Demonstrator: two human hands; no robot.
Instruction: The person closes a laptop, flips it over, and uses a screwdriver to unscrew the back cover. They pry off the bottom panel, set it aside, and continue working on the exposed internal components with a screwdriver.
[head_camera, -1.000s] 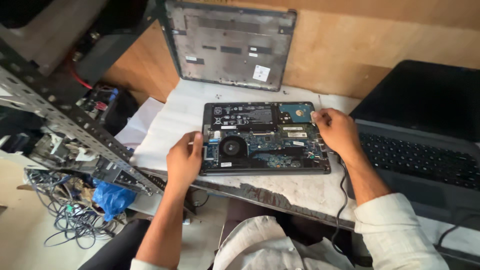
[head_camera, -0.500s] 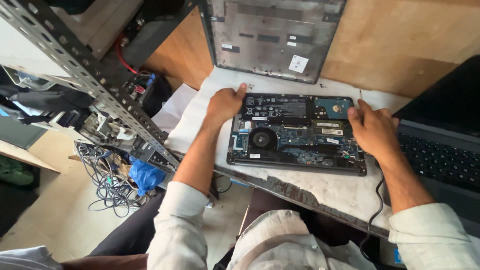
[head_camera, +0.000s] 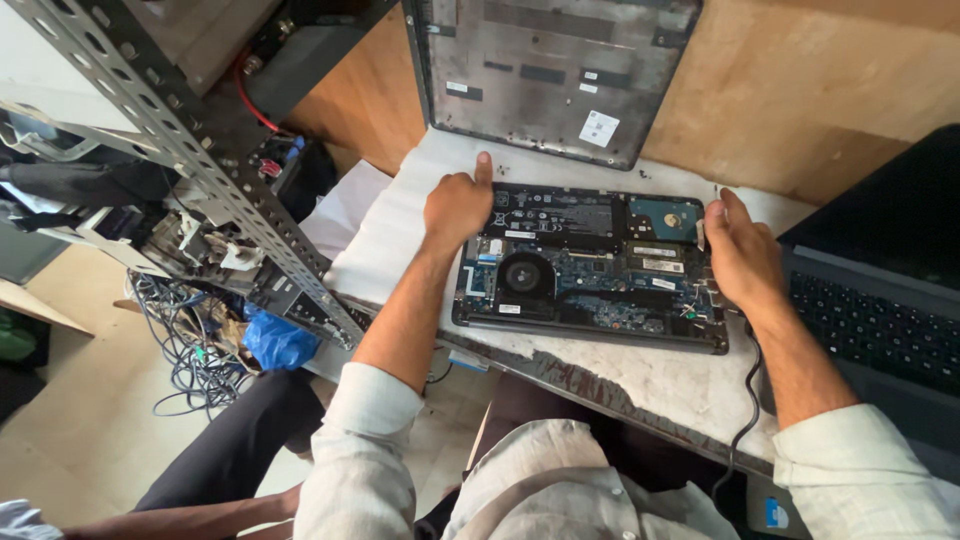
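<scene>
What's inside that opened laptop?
Inside the opened laptop: a round fan, blue circuit board, hard drive. The left hand and right hand cover its side edges.

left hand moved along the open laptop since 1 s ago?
Yes. The left hand went from the open laptop's near-left edge, beside the fan, to its far-left corner, toward the detached cover.

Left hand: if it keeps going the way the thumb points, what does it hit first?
Probably the grey bottom cover leaning against the wooden wall. The left hand points up-table from the open laptop's corner, with only bare white mat between; depth is uncertain.
</scene>
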